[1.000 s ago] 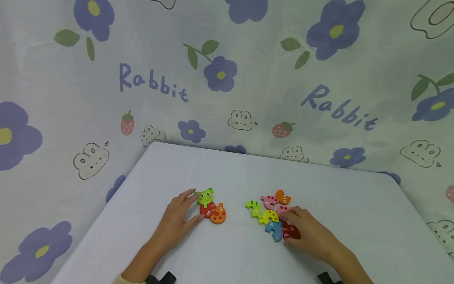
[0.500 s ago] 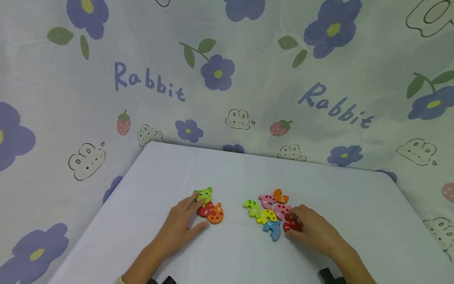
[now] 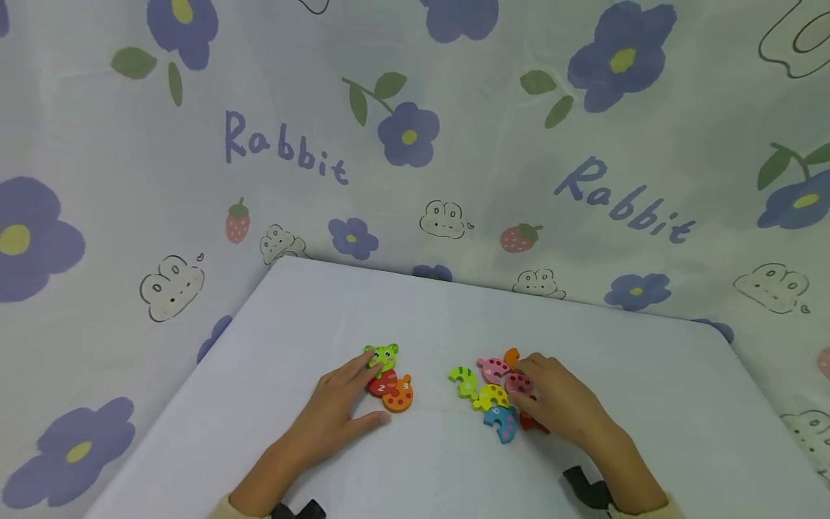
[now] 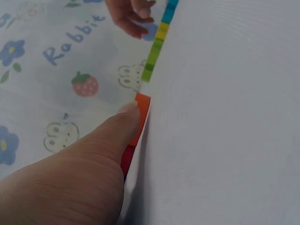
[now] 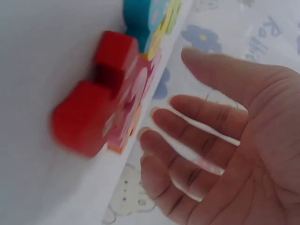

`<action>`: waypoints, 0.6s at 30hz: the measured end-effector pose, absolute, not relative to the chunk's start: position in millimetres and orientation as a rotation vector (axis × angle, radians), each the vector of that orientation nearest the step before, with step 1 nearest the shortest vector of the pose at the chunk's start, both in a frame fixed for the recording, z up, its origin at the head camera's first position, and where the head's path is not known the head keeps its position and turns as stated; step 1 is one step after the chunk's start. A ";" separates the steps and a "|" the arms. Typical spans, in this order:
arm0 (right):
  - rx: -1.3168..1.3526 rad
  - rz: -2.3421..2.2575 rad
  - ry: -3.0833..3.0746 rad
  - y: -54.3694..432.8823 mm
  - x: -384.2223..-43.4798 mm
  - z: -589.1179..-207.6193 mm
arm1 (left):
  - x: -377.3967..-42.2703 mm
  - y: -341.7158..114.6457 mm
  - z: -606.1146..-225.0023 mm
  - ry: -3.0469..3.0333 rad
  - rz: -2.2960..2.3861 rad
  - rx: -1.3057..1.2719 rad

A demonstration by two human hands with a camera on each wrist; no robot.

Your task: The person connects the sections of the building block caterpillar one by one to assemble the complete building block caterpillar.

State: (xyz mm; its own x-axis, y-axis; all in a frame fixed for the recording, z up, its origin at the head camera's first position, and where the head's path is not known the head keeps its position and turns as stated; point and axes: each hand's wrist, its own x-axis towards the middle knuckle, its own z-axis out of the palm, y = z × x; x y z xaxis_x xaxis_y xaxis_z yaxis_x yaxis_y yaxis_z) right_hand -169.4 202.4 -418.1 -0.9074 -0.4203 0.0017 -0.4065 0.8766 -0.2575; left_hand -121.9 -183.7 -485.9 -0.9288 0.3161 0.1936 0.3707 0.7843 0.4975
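My left hand (image 3: 331, 418) lies by three joined wooden puzzle pieces, fingertips on the green animal-head piece (image 3: 387, 356). Below that head are the red piece marked 2 (image 3: 381, 385) and the dotted orange piece marked 3 (image 3: 398, 396). The left thumb extends just below the orange piece. My right hand (image 3: 560, 400) hovers over the right side of a loose cluster, its fingers loosely bent and apart from the pieces in the right wrist view. Nearest it are a pink piece (image 3: 519, 383), a red piece (image 5: 84, 119) and an orange piece (image 3: 511, 357), partly covered in the head view.
Left in the cluster lie a green piece (image 3: 464, 382), another pink piece (image 3: 493, 370), a yellow piece (image 3: 491, 396) and a blue piece (image 3: 502, 424). All rest on a white table (image 3: 428, 324). A patterned cloth (image 3: 389, 194) hangs behind it.
The right hand has left the red piece's side and moved farther back, over the pink and orange pieces. The left thumb has drawn away from the joined pieces.
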 end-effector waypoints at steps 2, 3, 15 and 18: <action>-0.735 -0.410 2.984 195.4 -176.5 -416.8 | -122.7 -184.0 -485.7 -2.874 -0.830 -0.560; -0.772 -0.417 2.975 192.5 -180.2 -417.1 | -123.2 -184.2 -485.7 -2.876 -0.828 -0.561; -0.956 -0.271 2.934 175.8 -200.6 -425.8 | -128.0 -184.7 -489.3 -2.867 -0.810 -0.578; -0.940 -0.245 2.937 175.2 -199.4 -425.8 | -128.4 -185.3 -489.4 -2.875 -0.814 -0.573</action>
State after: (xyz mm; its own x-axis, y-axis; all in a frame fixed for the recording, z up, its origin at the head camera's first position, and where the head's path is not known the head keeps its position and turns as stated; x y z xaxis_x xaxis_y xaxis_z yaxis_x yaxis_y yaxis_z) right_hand -199.4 175.2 -425.8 -0.8143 -0.5804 0.0028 -0.5728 0.8029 -0.1651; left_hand -128.4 -185.3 -489.4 -0.9244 0.3283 0.1944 0.3815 0.7866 0.4855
